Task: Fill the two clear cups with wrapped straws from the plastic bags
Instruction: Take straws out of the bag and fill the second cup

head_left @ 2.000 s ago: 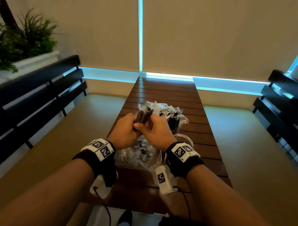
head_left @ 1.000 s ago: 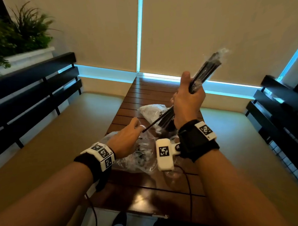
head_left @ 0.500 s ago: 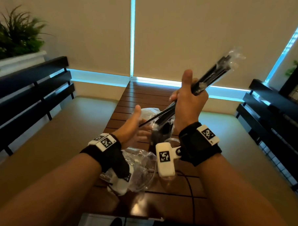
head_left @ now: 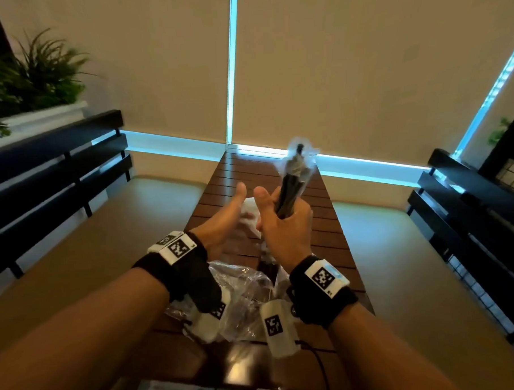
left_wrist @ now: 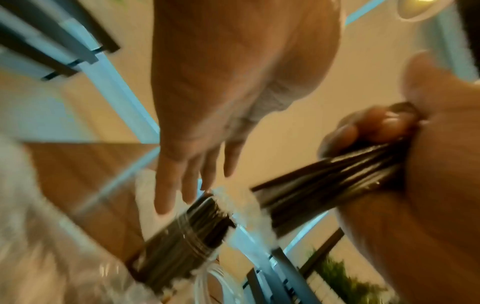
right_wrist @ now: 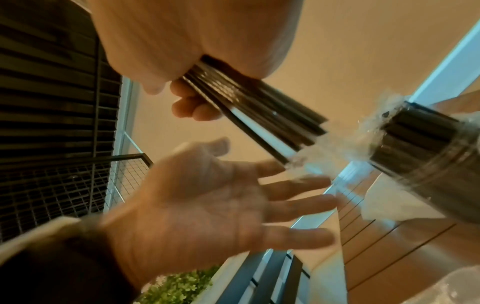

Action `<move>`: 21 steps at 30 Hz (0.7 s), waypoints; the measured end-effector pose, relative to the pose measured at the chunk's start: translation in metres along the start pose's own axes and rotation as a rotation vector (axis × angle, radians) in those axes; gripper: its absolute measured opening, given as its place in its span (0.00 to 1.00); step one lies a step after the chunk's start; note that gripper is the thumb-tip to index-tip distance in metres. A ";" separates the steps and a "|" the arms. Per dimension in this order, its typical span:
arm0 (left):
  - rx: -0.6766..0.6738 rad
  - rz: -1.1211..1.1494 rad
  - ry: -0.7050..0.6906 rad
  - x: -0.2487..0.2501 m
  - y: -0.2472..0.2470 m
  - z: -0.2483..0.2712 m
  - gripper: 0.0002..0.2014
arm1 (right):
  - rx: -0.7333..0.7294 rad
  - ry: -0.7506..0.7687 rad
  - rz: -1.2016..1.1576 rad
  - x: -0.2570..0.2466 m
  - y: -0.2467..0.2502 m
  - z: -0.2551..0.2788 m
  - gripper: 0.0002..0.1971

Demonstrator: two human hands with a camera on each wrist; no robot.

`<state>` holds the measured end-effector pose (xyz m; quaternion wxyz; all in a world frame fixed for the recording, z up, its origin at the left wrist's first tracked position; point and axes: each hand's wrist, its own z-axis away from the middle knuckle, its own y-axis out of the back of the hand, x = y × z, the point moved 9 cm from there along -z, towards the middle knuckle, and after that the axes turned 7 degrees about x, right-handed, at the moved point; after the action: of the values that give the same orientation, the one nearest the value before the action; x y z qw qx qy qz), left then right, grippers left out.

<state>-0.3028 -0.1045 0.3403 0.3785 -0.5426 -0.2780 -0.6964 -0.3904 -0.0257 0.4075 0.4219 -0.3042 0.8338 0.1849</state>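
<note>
straws (head_left: 289, 190) clenched upright in right hand (head_left: 283, 229), left hand (head_left: 221, 226) spread flat beside

slatted wooden table (head_left: 325, 239), crumpled plastic bags (head_left: 242, 287)

No readable words, brands or numbers.

The only sign-like marks are black-and-white square code patterns: one on the white tag of the left wristband (head_left: 175, 248), one on the white tag of the right wristband (head_left: 324, 278), one on the white camera block under the right wrist (head_left: 274, 326), and one partly visible on the block under the left wrist (head_left: 218, 311). They are machine patterns, not letters. Small dark marks at the wristband tag edges are too small to read.
</note>
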 end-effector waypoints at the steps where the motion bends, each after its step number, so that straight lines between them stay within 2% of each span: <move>1: 0.099 -0.002 -0.157 0.023 0.008 0.004 0.41 | -0.016 0.008 0.057 0.004 0.001 -0.001 0.28; 2: 0.178 0.050 -0.308 0.047 0.015 0.011 0.38 | -0.033 0.005 0.136 0.011 0.002 -0.001 0.27; 4: 0.243 0.076 -0.596 0.099 0.019 0.036 0.36 | -0.074 -0.023 0.297 0.027 0.003 0.002 0.27; 5: 0.235 0.009 -0.730 0.123 0.013 0.052 0.34 | -0.102 -0.035 0.342 0.035 0.002 0.005 0.26; 7: 0.227 -0.323 -0.923 0.151 -0.011 0.075 0.28 | -0.137 -0.044 0.352 0.045 -0.002 0.009 0.25; 9: 0.200 -0.765 -0.917 0.143 -0.044 0.072 0.26 | -0.106 -0.060 0.283 0.045 -0.004 0.009 0.23; 11: 0.188 -1.041 -0.902 0.123 -0.066 0.062 0.33 | -0.084 -0.047 0.219 0.041 -0.004 0.006 0.15; 13: 0.153 -1.057 -0.885 0.113 -0.075 0.057 0.38 | -0.079 -0.072 0.217 0.043 0.001 0.005 0.12; 16: 0.054 -0.704 -0.782 0.120 -0.066 0.049 0.36 | -0.014 -0.086 0.216 0.049 0.026 -0.004 0.22; 18: 0.165 -0.537 -0.723 0.115 -0.040 0.037 0.34 | 0.106 -0.147 0.183 0.067 0.057 -0.014 0.29; 20: 0.286 -0.693 -0.649 0.086 -0.010 0.018 0.24 | 0.173 -0.239 0.174 0.094 0.080 -0.018 0.33; 21: 0.277 -0.862 -0.571 0.059 0.000 0.006 0.21 | 0.175 -0.265 0.221 0.108 0.087 -0.018 0.31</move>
<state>-0.3064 -0.1131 0.3992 0.0354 -0.4920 -0.6569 -0.5703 -0.5078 -0.0089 0.3342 0.5299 -0.1459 0.8122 0.1954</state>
